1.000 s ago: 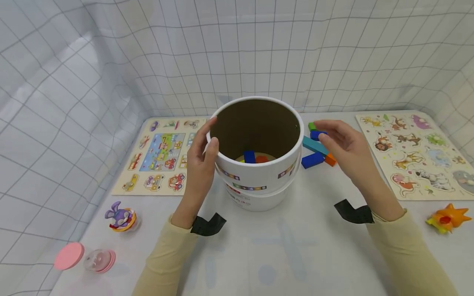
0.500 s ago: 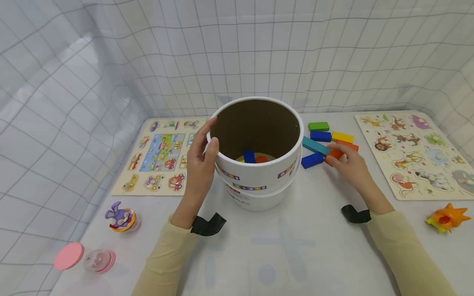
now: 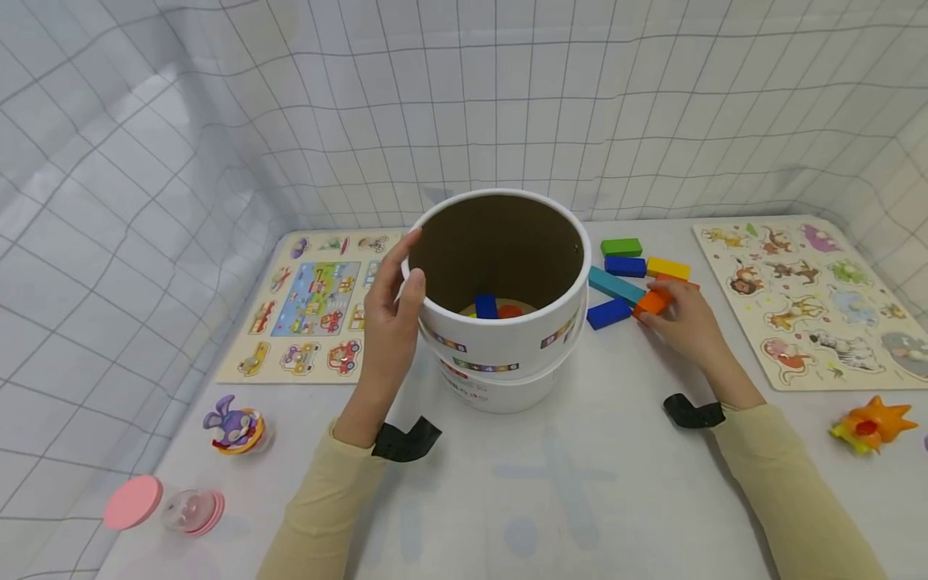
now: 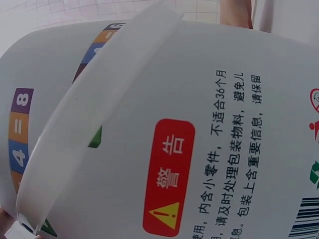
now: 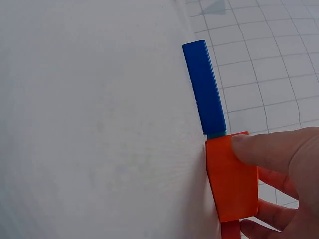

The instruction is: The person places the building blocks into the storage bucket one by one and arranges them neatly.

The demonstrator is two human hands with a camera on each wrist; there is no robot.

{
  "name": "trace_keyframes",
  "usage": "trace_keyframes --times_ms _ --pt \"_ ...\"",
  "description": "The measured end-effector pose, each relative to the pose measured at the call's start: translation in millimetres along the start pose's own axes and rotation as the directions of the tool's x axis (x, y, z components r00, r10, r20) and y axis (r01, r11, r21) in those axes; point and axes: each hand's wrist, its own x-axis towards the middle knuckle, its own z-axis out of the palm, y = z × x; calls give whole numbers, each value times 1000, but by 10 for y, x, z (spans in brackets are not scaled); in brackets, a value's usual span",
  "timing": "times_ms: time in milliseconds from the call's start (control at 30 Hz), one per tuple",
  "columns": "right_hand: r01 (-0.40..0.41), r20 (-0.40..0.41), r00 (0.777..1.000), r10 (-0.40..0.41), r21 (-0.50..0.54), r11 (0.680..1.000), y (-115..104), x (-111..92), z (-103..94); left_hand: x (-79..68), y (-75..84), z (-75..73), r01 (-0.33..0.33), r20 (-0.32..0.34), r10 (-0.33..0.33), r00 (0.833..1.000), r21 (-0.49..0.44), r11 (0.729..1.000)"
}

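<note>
A tall white bucket (image 3: 493,337) stands mid-table with blue and orange blocks visible inside. My left hand (image 3: 389,330) grips its left rim, the thumb on the near side. In the left wrist view, the bucket wall (image 4: 129,164) and its pale handle (image 4: 84,109) fill most of the picture. My right hand (image 3: 689,326) pinches an orange block (image 5: 232,174) between thumb and fingers, low at the table. Beside it lie a teal block (image 3: 616,285), a blue block (image 3: 609,313), another blue block (image 3: 625,267), a green block (image 3: 621,247) and a yellow block (image 3: 668,268).
One picture puzzle board (image 3: 250,322) lies left of the bucket, an animal puzzle board (image 3: 812,306) at the right. A purple rabbit toy (image 3: 234,427), a pink lid (image 3: 134,502) and a clear pink-based cup (image 3: 192,512) sit front left; an orange spiky toy (image 3: 873,424) sits right.
My right hand has come down and toward me from over the blocks, and now pinches the orange block. The left hand stays on the bucket rim.
</note>
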Motion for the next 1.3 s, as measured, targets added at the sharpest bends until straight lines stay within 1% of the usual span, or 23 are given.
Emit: trace_keyframes --times_ms 100,300,400,500,600,667,733,800,867,900,967,1033,1100,1133,1200,1233,1300 --pt "-10 -12 1000 10 9 1000 5 -11 2 -5 -10 -1 8 0 -8 1000 1 1000" --pt "-69 -15 997 70 32 997 -6 -35 -19 -12 -6 3 10 0 -10 1000 9 1000" --pt "-115 -15 993 116 45 992 -47 -45 -62 -10 -7 -2 10 -1 -10 1000 5 1000" --pt "-135 -19 990 137 83 987 -127 -66 -142 -9 -2 -3 10 -2 -10 1000 2 1000" --pt "-112 -28 993 117 141 984 -277 -101 -242 -8 -1 -4 8 -3 -8 1000 6 1000" --pt "-80 -23 996 87 212 974 -423 -145 -317 -9 -2 -4 8 -2 -8 1000 6 1000" --pt "-24 -42 998 37 270 963 -594 -203 -381 -10 -2 -6 9 -4 -9 1000 8 1000" --pt "59 -77 996 -34 348 936 -792 -274 -444 -9 -2 -5 9 -5 -9 1000 12 1000" --pt "154 -125 986 -111 427 891 -1002 -355 -508 -9 2 -4 8 -4 -8 1000 13 1000" --pt "200 -147 978 -147 475 857 -1111 -394 -538 -9 2 -4 8 -4 -8 1000 12 1000" --pt "286 -185 958 -219 583 760 -1327 -468 -592 -7 2 -5 9 -3 -9 1000 12 1000" --pt "339 -202 939 -277 667 664 -1529 -523 -621 -7 -1 -8 9 -3 -9 1000 8 1000" --pt "366 -197 923 -330 713 598 -1700 -547 -616 -6 -2 -10 11 -5 -11 1000 10 1000" --pt "376 -190 916 -355 718 586 -1772 -546 -602 -5 -2 -11 11 -6 -11 1000 11 1000" --pt "388 -168 905 -391 705 593 -1887 -521 -560 -4 0 -11 9 -8 -9 1000 16 1000" --pt "397 -158 898 -410 690 605 -1928 -499 -534 -3 3 -9 8 -7 -8 1000 16 1000" --pt "424 -149 888 -436 635 646 -1986 -450 -484 -1 9 -4 3 -7 -3 1000 16 1000"
